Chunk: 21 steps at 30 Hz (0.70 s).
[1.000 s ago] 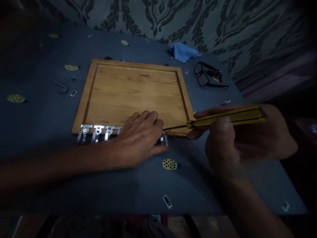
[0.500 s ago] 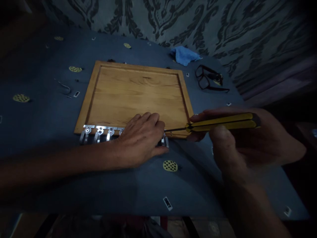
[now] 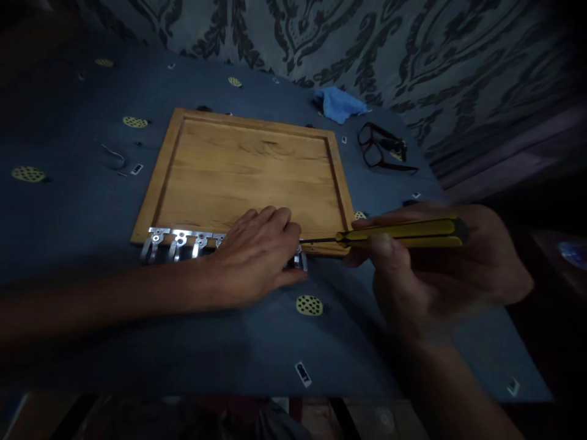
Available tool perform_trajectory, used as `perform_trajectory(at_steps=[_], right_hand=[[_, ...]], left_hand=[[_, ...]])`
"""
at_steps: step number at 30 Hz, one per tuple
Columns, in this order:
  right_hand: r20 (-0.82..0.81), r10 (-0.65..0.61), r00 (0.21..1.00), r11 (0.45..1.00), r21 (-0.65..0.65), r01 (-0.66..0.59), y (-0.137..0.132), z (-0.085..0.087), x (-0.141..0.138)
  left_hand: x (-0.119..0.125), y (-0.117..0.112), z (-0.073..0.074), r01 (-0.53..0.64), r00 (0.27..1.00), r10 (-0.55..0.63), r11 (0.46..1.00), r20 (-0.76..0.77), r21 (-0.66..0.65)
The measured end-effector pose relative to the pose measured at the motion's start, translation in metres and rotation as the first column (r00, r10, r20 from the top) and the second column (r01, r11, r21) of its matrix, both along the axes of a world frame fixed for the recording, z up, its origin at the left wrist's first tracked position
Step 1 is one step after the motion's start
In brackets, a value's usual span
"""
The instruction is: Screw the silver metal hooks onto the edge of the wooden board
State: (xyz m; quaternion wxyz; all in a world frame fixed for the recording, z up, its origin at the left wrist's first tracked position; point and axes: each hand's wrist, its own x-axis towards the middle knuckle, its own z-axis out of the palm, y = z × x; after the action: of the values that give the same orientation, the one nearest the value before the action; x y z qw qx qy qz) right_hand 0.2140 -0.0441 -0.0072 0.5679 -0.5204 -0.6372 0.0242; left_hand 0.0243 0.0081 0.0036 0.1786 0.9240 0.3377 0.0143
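The screwdriver [image 3: 398,233] has a yellow handle striped lengthwise with black, and a dark shaft. The wooden panel [image 3: 257,165] is honey-brown, streaked with darker grain. The hook rail [image 3: 181,237] is bright silver. The tablecloth [image 3: 183,348] is slate blue, printed with dark-spotted yellow pineapples and small black-and-white labels. The crumpled cloth [image 3: 340,104] is plain blue, the glasses [image 3: 373,156] dark with a reddish tinge, the wallpaper [image 3: 316,43] grey with blackish leafy scrolls.
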Motion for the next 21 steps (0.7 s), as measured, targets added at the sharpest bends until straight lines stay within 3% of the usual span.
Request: perform_trajectory(at_steps=[9, 17, 21], right_hand=[[-0.007, 0.01, 1.0, 0.991, 0.132, -0.009, 0.0094, -0.0041, 0.0015], [0.037, 0.026, 0.999, 0.996, 0.089, -0.029, 0.004, -0.0024, 0.002], [0.011, 0.18, 0.984, 0.984, 0.007, -0.181, 0.0015, 0.0011, 0.0029]], left_hand=[[-0.0006, 0.0009, -0.0002, 0.008, 1.0, -0.008, 1.0, -0.007, 0.011], [-0.0009, 0.0006, 0.0002, 0.006, 1.0, -0.006, 1.0, 0.004, 0.005], [-0.0011, 0.0003, 0.0, 0.008, 1.0, -0.008, 1.0, 0.003, 0.016]])
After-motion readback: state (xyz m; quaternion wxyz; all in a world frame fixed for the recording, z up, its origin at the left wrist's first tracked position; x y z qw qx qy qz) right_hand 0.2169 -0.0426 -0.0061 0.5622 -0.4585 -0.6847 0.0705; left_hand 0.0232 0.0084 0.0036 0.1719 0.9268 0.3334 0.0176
